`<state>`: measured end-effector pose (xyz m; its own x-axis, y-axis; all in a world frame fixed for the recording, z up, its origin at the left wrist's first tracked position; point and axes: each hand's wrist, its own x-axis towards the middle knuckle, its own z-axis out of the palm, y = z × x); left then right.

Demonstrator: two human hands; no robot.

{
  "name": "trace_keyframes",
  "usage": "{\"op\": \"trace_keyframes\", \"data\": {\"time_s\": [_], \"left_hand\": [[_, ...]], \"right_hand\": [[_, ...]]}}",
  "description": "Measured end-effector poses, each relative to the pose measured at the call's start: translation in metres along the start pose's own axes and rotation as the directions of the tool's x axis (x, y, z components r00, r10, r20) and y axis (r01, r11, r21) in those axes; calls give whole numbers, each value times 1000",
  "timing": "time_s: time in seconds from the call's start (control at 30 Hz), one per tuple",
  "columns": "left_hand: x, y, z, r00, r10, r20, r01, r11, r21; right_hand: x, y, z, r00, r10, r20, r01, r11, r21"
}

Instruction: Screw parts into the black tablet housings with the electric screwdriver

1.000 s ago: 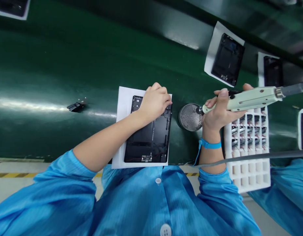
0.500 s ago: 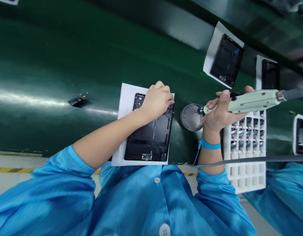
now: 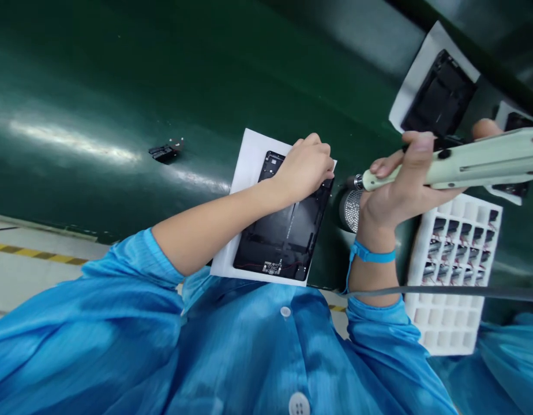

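Gripping pale-green screwdriver (image 3: 487, 159), right hand (image 3: 396, 193) wraps fingers round it (blue wrist strap (image 3: 374, 254) on). Left hand (image 3: 307, 167) curls over tablet shell (image 3: 277, 236) on white paper (image 3: 246, 164); cannot tell if fingers grip anything.

Tablet shell (image 3: 279, 242) on sheet (image 3: 246, 173), loose part (image 3: 163, 153) leftward, tray (image 3: 446, 327) rightward.

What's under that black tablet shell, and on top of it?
A white sheet lies under the tablet shell. The left hand is over the shell's upper part, so what it covers can't be seen; a small circuit board shows near the lower edge.
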<state>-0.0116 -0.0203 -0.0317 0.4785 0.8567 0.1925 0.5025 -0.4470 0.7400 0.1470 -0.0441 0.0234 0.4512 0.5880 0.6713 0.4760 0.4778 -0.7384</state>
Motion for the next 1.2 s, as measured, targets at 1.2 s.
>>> {"op": "trace_keyframes", "data": {"time_s": [1.2], "left_hand": [[0,13,-5,999,34,17,-35,995,91]], "right_hand": [[-19,-3,14,995,-16,97,11,999,48]]}}
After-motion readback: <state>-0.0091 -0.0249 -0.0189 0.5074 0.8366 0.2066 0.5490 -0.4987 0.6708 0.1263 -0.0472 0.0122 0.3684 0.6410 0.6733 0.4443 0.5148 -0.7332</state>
